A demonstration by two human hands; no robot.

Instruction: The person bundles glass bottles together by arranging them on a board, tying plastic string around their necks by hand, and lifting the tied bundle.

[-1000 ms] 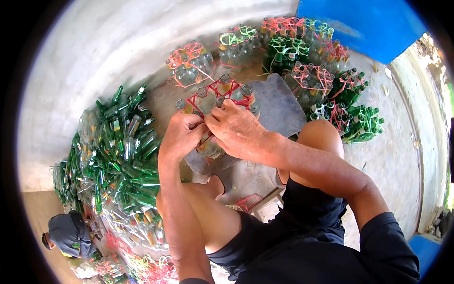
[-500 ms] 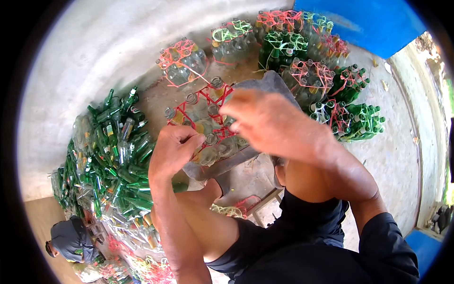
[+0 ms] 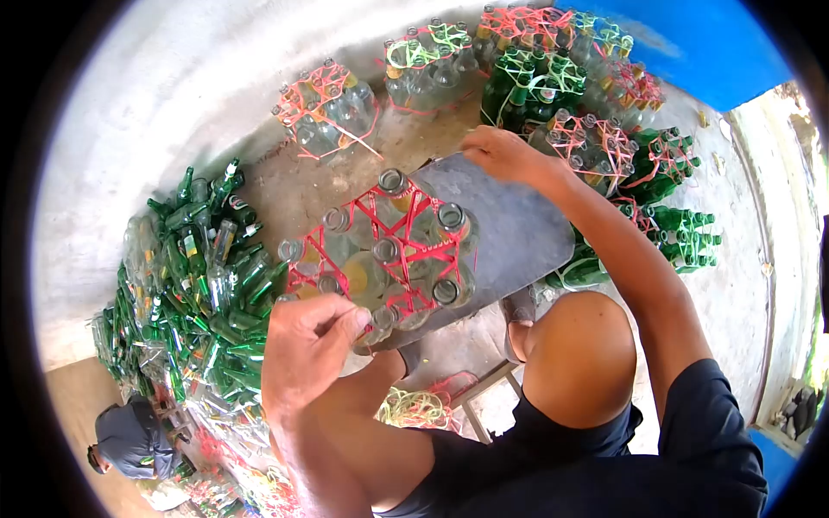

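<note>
A bundle of clear glass bottles [image 3: 363, 268] stands upright on a dark grey board, with red strap [image 3: 404, 231] criss-crossed around the necks. At its near left corner is my left hand [image 3: 313, 350], thumb and forefinger pinched together beside a bottle neck. Whatever lies in that pinch is too small to make out. My right hand [image 3: 503, 155] is beyond the bundle, at the far edge of the grey board [image 3: 509, 229]. Its fingers are bent together and partly hidden, so I cannot see what they hold.
A large heap of loose bottles [image 3: 203, 276] lies at left. Strapped bundles of clear bottles [image 3: 324, 112] and green bottles [image 3: 531, 91] stand along the wall and at right. Loose strap [image 3: 414, 407] lies between my legs. Another person [image 3: 134, 439] sits at lower left.
My right hand has moved from above the bottle necks to the board's far edge. My left hand stays pinched at the near left corner, slightly lower in view. The bundle appears larger.
</note>
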